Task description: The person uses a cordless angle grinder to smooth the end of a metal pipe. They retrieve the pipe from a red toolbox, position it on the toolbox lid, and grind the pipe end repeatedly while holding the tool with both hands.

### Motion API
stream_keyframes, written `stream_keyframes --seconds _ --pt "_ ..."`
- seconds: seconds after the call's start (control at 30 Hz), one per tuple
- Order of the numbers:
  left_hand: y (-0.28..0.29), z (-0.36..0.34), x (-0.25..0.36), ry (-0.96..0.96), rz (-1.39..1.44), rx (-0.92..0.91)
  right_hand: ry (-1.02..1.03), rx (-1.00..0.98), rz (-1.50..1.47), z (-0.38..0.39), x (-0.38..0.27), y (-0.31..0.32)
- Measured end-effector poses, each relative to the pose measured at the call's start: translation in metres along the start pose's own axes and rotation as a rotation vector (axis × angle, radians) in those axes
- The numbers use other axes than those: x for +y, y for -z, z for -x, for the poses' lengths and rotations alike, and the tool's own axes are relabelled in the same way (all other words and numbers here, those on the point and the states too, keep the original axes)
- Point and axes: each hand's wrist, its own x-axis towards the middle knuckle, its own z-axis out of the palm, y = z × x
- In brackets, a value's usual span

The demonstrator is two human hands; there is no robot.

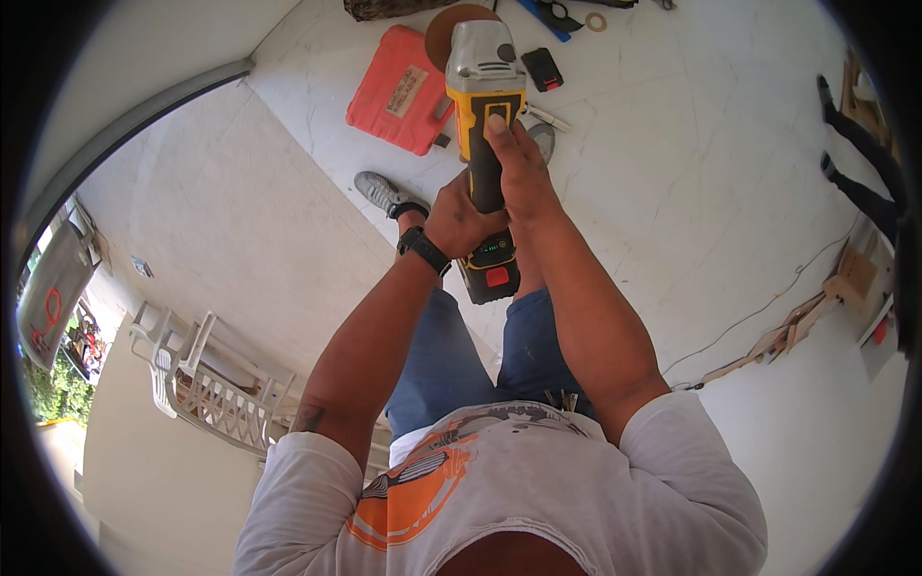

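A yellow and black cordless angle grinder with a grey head and a brown disc is held out in front of me, above the white floor. My right hand wraps the black body from above, its index finger stretched along the yellow part. My left hand, with a black watch on the wrist, grips the body lower down near the battery pack, which shows a red button and green lights.
On the white marble floor lie a red tool case, a small black battery, a grey disc and a blue tool. White plastic chairs stand at left. Another person's legs are at far right near cardboard pieces and a cable.
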Motion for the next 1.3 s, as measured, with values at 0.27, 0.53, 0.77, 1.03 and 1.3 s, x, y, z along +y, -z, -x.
stream_keyframes --seconds 0.27,0.53,0.77,1.03,1.3 --pt "-0.011 -0.003 0.003 0.033 0.032 -0.005 -0.029 -0.063 -0.029 -0.007 0.01 0.015" --pt "-0.024 -0.001 -0.02 0.096 -0.486 0.117 -0.143 0.103 0.428 0.001 0.021 0.017" --pt "-0.058 0.008 0.0 0.17 -0.506 0.088 -0.361 0.072 0.107 -0.008 0.046 0.063" --pt "-0.06 -0.033 0.008 0.434 0.271 -0.212 -0.519 0.041 -0.396 -0.027 0.051 0.113" --pt "-0.063 -0.111 -0.031 0.167 0.416 -0.283 -0.298 -0.013 -0.429 -0.084 0.024 0.168"
